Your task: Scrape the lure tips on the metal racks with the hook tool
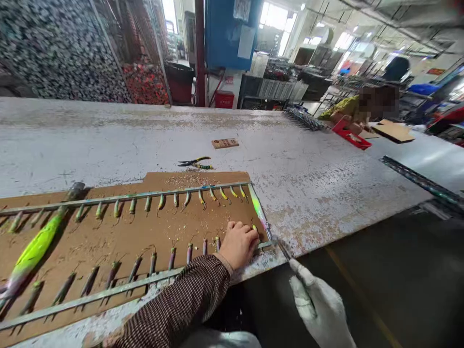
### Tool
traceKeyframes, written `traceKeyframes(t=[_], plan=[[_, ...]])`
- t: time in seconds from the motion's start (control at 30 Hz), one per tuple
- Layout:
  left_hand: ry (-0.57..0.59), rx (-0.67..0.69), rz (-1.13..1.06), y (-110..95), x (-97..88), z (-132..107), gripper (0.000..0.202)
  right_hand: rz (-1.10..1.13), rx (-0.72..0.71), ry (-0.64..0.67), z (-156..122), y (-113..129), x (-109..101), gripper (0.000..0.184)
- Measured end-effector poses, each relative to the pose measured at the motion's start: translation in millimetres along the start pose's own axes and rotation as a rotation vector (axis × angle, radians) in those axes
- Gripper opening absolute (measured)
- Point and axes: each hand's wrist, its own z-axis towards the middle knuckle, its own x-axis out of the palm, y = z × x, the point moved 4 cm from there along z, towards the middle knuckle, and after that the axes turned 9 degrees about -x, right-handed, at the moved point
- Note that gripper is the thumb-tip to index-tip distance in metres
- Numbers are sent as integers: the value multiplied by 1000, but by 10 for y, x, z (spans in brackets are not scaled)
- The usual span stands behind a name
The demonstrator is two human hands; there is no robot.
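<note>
The worn, paint-flecked tabletop [108,150] carries a crumb-strewn cardboard sheet [141,229], on which lies a metal frame [141,195] with rows of small pieces [116,209] along its long bars. The left hand [237,245] bends over the frame's near right corner; whether its grip has closed on a piece I cannot tell. The right hand [321,302], just past the edge, pinches a slender tool [284,250] pointing at that corner. Pliers [197,163] and a small wooden block [224,143] lie beyond. Across the workshop stand a blue cabinet [232,41], a red bin [224,99] and bright windows [277,21]; another person [348,107] leans in at the far right.
</note>
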Motion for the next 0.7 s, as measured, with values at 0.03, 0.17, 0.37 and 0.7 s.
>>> traceKeyframes(t=[0.03,0.17,0.37,0.7], plan=[[1,-2,-5,-3,0,1,17,-3,-1,-6,21,15,-13,35],[5,7,-20,-8,12,5,17,-14,26,65,29,24,20,31],[-36,20,-30,-14,13,-18,17,136,222,-3,-63,-106,-59,35],[-74,124,12,-61,8,-84,14,298,400,-71,-265,-6,60,33]])
